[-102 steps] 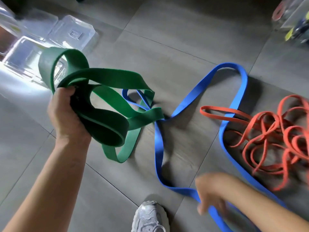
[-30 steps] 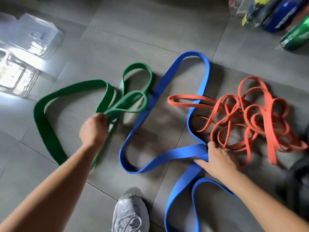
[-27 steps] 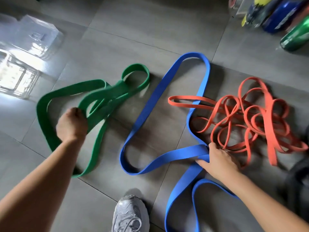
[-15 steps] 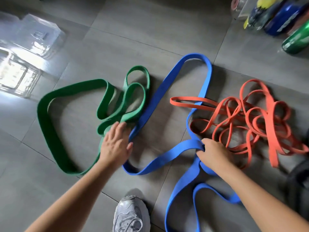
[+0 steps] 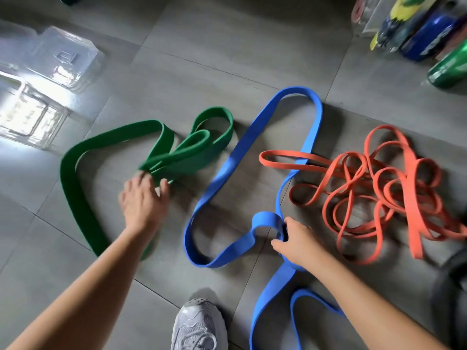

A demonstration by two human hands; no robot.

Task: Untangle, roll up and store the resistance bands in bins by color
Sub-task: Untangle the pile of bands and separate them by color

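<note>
Blue band (image 5: 223,170) cut off below, left hand (image 5: 142,200) blurred

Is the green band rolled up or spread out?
Spread out: the green band lies in loose, open loops on the floor, not coiled.

The wide blue rubber loop band (image 5: 252,145) sprawls on the grey tiled floor (image 5: 227,46); everything else is placed from it. Just to its left, not touching it, lies the wide green rubber loop band (image 5: 68,178), with its bunched folds on the side nearest the blue band. The left hand (image 5: 142,200) lies at the near end of those folds, fingertips touching them. To the blue band's right lies the tangle of thin orange rubber bands (image 5: 379,188), and one long loop of it crosses the blue band's right strand. The right hand (image 5: 298,239) grips the blue band at a small curl on its near right part. Behind it, well to the left, stand clear plastic bins (image 5: 68,54). Behind it, well to the right, lies a cluster of glossy coloured rounded objects (image 5: 427,39). In front of it stands a grey mesh sneaker (image 5: 199,327).
</note>
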